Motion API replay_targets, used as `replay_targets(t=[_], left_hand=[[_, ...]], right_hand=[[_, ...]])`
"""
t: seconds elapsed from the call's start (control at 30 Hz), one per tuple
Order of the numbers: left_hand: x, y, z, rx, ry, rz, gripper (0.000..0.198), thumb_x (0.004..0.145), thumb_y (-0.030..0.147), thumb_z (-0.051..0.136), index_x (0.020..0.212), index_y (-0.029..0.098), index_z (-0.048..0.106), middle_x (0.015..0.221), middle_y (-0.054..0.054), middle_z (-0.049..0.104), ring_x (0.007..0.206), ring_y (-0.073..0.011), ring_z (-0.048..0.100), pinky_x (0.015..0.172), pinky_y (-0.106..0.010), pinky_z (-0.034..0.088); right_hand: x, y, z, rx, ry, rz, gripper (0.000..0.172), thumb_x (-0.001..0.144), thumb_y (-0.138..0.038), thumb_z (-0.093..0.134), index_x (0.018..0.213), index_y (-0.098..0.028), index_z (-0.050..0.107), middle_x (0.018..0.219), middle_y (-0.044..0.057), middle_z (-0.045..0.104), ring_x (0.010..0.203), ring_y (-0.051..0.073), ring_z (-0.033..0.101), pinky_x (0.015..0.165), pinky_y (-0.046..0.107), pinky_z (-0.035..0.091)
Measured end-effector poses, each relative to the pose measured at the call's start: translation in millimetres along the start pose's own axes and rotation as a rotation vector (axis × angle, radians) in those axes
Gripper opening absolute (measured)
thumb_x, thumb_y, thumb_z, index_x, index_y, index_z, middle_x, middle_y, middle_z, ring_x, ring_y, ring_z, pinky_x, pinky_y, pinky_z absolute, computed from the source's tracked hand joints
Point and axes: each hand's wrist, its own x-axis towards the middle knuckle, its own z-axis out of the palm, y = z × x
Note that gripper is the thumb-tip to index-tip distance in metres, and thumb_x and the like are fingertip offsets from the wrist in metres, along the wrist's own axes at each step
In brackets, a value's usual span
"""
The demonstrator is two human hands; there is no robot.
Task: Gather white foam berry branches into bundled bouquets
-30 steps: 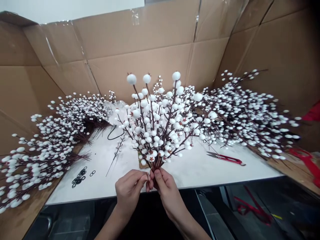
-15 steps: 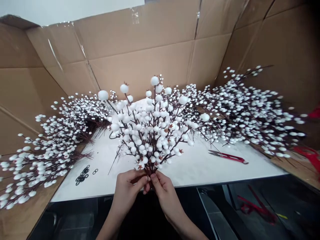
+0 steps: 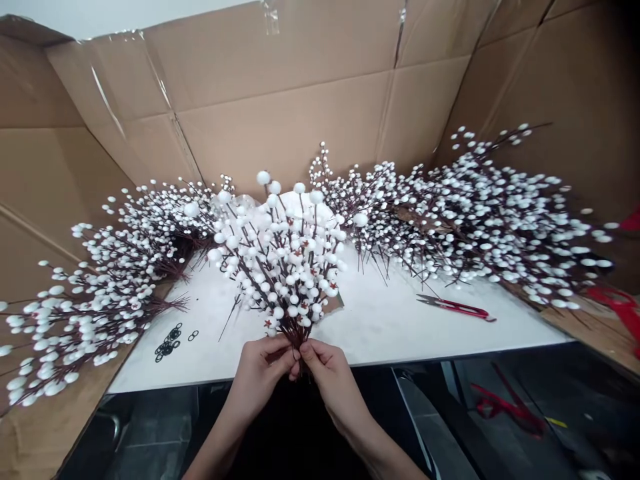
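A bunch of artificial white berry stems (image 3: 287, 267) stands upright at the front edge of the white table. My left hand (image 3: 265, 365) and my right hand (image 3: 325, 367) are closed around its brown stem ends, thumbs and fingers pinching from both sides. The fingertips almost meet at the gathered stems. Whether a band is between the fingers cannot be made out. Small black rubber rings (image 3: 167, 345) lie in a heap on the table left of my hands, with a linked pair beside them. Red-handled thread snips (image 3: 456, 307) lie to the right.
Piles of white berry stems line the left side (image 3: 115, 287) and the right side (image 3: 490, 220). Cardboard walls (image 3: 300, 100) enclose the back and sides. A loose dark twig (image 3: 229, 319) lies left of the bunch. Red ribbon (image 3: 510, 407) shows below the table at right.
The bunch has tipped slightly left and its heads have drawn closer together. Both hands keep hold of the stems near the same place. The view has shifted slightly.
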Motion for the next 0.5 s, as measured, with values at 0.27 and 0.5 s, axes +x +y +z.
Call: replay_targets(t=[0.27, 0.5], left_hand=[[-7.4, -3.7, -2.7, -0.207, -0.106, -0.117, 0.016, 0.072, 0.03, 0.066, 0.066, 0.016, 0.069, 0.045, 0.002, 0.052, 0.044, -0.0123, 0.046, 0.054, -0.029, 0.04], [-16.2, -10.2, 8.9, -0.312, 0.066, -0.165, 0.019, 0.072, 0.024, 0.068, 0.09, 0.019, 0.072, 0.054, 0.0, 0.061, 0.051, -0.0131, 0.05, 0.053, -0.025, 0.042]], right_hand=[[-8.9, -7.7, 2.8, 0.298, -0.164, 0.24, 0.032, 0.074, -0.046, 0.066, 0.062, -0.015, 0.065, 0.054, 0.0, 0.058, 0.053, 0.013, 0.054, 0.06, 0.027, 0.041], [-8.9, -2.7, 7.2, 0.496, -0.085, 0.314, 0.021, 0.072, -0.033, 0.072, 0.075, -0.014, 0.064, 0.062, -0.003, 0.057, 0.046, 0.006, 0.051, 0.053, 0.023, 0.045]])
